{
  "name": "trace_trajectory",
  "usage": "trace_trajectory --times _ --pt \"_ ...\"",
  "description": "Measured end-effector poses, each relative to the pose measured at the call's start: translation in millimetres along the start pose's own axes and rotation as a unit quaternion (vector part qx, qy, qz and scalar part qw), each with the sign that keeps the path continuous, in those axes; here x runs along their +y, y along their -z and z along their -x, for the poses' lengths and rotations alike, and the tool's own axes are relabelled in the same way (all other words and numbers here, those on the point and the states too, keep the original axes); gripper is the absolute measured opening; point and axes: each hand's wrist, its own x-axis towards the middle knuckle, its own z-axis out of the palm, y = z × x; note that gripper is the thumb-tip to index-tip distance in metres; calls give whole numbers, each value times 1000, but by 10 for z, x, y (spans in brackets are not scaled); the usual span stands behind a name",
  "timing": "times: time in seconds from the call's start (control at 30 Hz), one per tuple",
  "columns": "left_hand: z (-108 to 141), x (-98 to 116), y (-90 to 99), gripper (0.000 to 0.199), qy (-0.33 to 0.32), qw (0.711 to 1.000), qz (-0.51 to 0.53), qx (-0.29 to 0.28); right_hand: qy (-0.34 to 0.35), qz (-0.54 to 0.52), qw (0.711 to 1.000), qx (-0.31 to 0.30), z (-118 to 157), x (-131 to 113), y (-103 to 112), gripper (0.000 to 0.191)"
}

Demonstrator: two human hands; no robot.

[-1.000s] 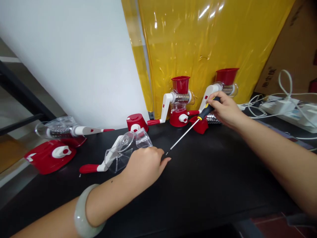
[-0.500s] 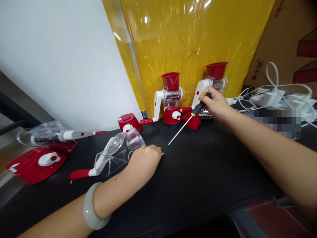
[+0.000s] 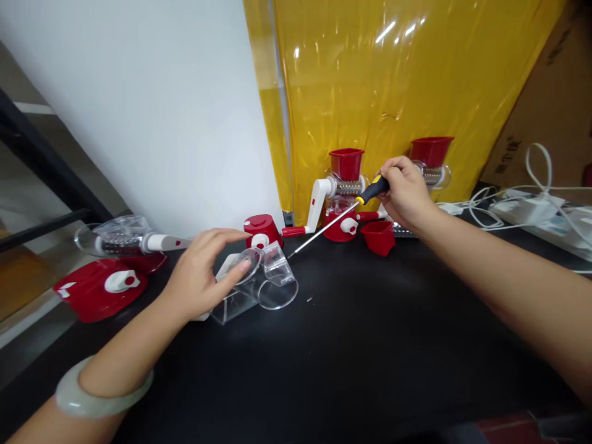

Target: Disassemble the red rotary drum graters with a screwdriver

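While right hand grips screwdriver by the handle, fingers closed, left hand spreads wide over clear housing; contact unclear. Screwdriver tip near housing.

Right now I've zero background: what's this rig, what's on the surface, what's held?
No machine: a person's two bare hands, every picture taken by one head-worn camera looking forward and down. The right hand holds a metal-shafted screwdriver with a black-and-yellow handle. The left hand, grip open, is at a clear plastic housing; contact is unclear. On the black tabletop: an upright red-and-white crank grater, another partly behind the right hand, a red plastic base at left, white plugs and cables at right.
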Motion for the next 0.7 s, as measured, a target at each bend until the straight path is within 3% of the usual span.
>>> trace_trajectory --times 0.13,0.37,0.47,0.7 --pt "173 -196 -64 56 -6 995 65 -81 6 -10 1000 -12 30 24 -185 13" --pt "204 -132 -51 73 64 978 95 -175 9 -18 999 30 23 106 5 14" --pt "207 -119 -69 73 84 976 102 -175 2 -14 999 29 68 143 72 15" --pt "216 -155 -106 75 56 984 105 -134 -5 -13 1000 20 183 221 50 16"
